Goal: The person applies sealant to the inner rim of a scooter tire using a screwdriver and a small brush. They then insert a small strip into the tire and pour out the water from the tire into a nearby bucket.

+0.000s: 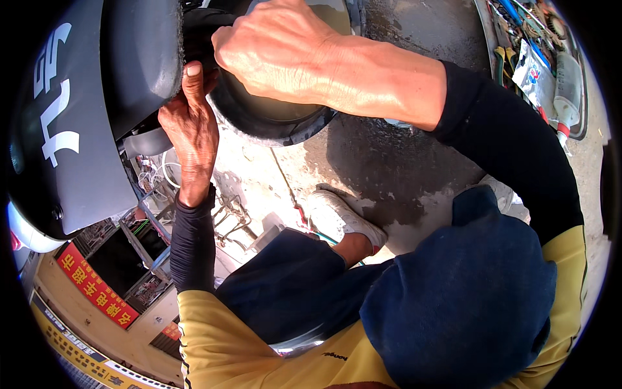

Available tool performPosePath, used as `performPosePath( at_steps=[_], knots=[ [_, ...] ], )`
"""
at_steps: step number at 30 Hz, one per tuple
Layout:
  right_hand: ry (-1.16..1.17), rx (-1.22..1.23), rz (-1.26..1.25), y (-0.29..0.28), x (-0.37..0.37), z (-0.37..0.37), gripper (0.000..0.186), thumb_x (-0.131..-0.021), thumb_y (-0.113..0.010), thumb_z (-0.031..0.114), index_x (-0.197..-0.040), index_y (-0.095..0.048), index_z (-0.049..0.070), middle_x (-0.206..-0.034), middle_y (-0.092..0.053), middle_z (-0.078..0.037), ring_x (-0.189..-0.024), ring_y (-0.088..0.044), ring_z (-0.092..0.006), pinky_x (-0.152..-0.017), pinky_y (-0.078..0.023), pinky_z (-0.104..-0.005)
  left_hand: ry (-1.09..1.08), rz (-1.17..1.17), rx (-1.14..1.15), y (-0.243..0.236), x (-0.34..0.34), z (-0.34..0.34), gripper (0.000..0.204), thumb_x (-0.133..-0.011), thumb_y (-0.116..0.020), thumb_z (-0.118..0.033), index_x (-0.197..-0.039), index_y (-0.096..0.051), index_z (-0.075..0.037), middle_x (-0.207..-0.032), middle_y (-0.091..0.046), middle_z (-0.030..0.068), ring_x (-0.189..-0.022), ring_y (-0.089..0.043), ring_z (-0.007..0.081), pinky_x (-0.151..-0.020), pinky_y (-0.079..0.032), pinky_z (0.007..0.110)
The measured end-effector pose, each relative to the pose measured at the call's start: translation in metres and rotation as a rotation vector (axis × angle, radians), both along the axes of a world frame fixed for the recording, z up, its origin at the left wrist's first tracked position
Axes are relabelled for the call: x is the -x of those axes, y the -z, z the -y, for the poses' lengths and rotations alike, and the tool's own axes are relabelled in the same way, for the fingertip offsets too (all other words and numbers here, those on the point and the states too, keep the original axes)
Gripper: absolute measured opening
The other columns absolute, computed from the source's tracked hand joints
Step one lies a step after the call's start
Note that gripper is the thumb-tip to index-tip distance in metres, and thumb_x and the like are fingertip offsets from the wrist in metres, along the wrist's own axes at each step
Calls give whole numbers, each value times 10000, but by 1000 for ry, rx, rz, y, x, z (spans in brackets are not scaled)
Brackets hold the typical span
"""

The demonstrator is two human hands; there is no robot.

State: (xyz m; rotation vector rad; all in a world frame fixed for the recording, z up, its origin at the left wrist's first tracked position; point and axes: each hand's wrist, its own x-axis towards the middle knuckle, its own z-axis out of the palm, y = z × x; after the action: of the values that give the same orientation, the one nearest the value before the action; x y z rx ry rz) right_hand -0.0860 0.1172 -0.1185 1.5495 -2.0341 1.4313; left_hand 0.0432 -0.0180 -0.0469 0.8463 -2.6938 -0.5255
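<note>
My right hand [275, 48] is closed in a fist, back of the hand up, above a round black tub [259, 133] of murky water. Its fingertips are hidden, so what they hold cannot be made out. My left hand [192, 120] is closed beside the rough edge of a dark rounded vehicle part [142, 55]. The left thumb points up along that edge, while the fingers curl out of sight into shadow. To the left is a grey body panel [81, 129] with white lettering.
Wet dark ground [414, 168] lies right of the tub. At the far right, a tray holds yellow-handled pliers [501, 61], a white packet [534, 78] and a clear plastic bottle [567, 87]. My shoe [340, 217] stands below the tub. A metal frame [152, 223] is at lower left.
</note>
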Motion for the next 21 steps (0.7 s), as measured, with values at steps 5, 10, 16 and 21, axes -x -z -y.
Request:
performPosePath(
  at_steps=[5, 10, 16, 21],
  knots=[
    [18, -126, 107, 4, -9, -22, 244, -981, -636, 206, -1048, -731, -8, -689, -709, -179, -662, -744, -343, -563, -558, -445, 54, -127, -145, 3, -2, 7, 361, -1073, -654, -285, -1172, -658, 62, -986, -735, 117, -874, -734, 170, -836, -621, 325],
    [-7, -5, 309, 19, -22, -18, 337, -1024, -632, 298, -1003, -727, -25, -665, -665, -204, -632, -693, -329, -611, -543, -445, 99, -137, -205, 2, -2, 15, 313, -1084, -637, -246, -1195, -661, 46, -1027, -734, 111, -897, -738, 185, -832, -626, 335],
    [-317, -127, 1035, -5, -20, -98, 315, -1040, -596, 258, -1024, -700, -39, -703, -592, -114, -617, -529, -225, -609, -446, -394, 97, -180, -265, 3, -4, 15, 338, -1088, -629, -254, -1239, -648, 47, -1068, -720, 114, -910, -734, 187, -840, -621, 333],
    [-144, -297, 1274, 35, -19, -194, 322, -1052, -576, 256, -1077, -704, -38, -808, -674, -239, -675, -590, -375, -704, -498, -447, 108, -182, -250, 4, -6, 12, 415, -1088, -620, -329, -1260, -632, 48, -1093, -711, 124, -939, -730, 201, -869, -618, 340]
  ],
)
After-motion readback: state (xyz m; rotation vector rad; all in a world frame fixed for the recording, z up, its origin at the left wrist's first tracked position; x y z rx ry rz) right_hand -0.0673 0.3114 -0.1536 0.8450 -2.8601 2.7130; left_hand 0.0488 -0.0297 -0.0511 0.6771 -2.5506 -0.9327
